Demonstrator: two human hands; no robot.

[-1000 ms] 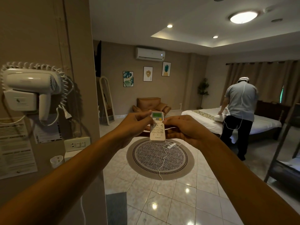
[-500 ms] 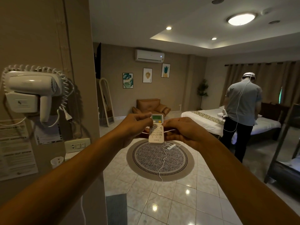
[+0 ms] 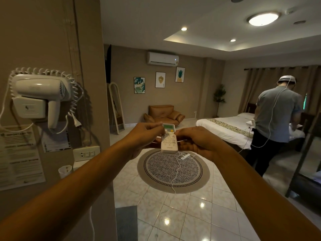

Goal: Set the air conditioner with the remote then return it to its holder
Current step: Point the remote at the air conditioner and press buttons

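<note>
Both hands [image 3: 145,136] [image 3: 196,141] outstretched around remote [image 3: 169,140]

remote [image 3: 169,140] between both hands, air conditioner [image 3: 163,58] high on far wall

A single head-worn wide-angle camera is looking forward and slightly down across a bedroom, from beside a wall corner [image 3: 97,101] that is filling the left of the view. Both forearms are reaching out from the bottom corners, so the hands [image 3: 196,143] are sitting close, near the centre. Beyond them the camera is facing the far wall and its air conditioner [image 3: 163,58], with the tiled floor [image 3: 191,214] below and the bed [image 3: 224,129] at right, farther off.
</note>
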